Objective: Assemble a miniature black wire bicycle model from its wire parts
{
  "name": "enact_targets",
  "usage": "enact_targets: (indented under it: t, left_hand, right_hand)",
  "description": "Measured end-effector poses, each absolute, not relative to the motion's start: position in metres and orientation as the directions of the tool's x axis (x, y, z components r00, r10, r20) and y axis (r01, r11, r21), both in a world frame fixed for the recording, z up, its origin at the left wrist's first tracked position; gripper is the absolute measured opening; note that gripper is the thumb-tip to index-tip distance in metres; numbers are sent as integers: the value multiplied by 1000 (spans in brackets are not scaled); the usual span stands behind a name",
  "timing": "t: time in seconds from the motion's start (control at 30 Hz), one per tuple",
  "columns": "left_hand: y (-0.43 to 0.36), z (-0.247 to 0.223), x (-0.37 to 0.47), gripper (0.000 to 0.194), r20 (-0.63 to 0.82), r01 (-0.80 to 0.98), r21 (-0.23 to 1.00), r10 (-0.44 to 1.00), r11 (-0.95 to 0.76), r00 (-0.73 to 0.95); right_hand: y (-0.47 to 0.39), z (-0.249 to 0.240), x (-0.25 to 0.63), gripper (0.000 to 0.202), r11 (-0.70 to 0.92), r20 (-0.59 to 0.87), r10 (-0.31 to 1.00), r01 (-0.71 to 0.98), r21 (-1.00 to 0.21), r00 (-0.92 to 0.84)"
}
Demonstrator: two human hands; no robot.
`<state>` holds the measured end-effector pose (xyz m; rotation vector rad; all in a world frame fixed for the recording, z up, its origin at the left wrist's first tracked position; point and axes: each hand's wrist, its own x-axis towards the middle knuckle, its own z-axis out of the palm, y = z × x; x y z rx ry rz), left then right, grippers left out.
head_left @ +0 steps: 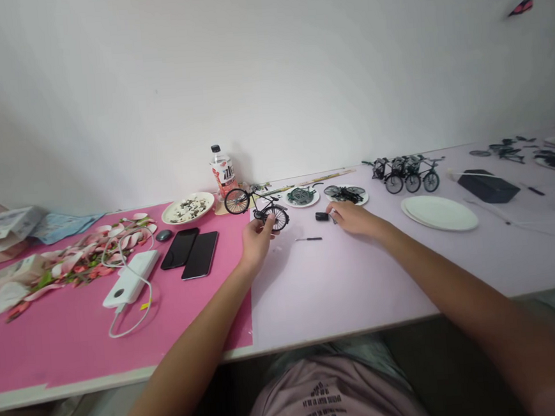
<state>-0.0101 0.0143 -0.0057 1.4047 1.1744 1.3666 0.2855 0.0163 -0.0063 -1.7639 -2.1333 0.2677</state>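
My left hand [259,237] is closed around the rear part of a black miniature bicycle [255,204], which it holds tilted just above the table. My right hand [355,216] rests low over the table with its fingers pinched together; a tiny piece seems to be at the fingertips, too small to name. Beside those fingertips lies a small black block-shaped object [322,216]. A thin screwdriver [310,239] with a dark handle lies between my hands. Behind them stand a plate of dark green parts [301,204] and a plate of black wheels and parts [365,196].
Several assembled miniature bicycles [402,174] stand to the right, near stacked white plates [468,218] and a dark box-like object [484,185]. On the pink mat [181,331] are two phones [200,256], a power bank [130,278], and artificial petals [83,252]. A bottle [223,172] stands behind.
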Motion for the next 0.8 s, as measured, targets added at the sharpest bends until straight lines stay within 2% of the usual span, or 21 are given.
enact_targets:
  t: [0.07,0.13,0.3,0.43,0.7,0.8]
  left_hand:
    - [14,-6,-10,51,217,78,974,976,-214,-26]
    - [14,-7,-9,51,214,86,974,977,-211,-25]
    - [13,-8,-9,49,203,110,974,979,-200,-25]
    - [12,-7,-9,49,206,113,973,978,-202,-24]
    - [5,0,-9,49,202,158,968,979,-197,-17]
    - [5,1,-9,50,209,156,966,978,-204,-17]
  right_hand:
    - [16,-8,283,35,170,173,978,937,-306,-121]
    - [16,-9,280,39,178,236,966,938,-296,-109]
    - [17,-13,273,29,356,269,924,869,-344,-272]
    - [19,-13,273,24,379,280,917,837,-394,-284]
    - [20,-11,274,25,339,287,940,614,-712,-186]
    - [22,-10,273,31,244,237,969,478,-844,-77]
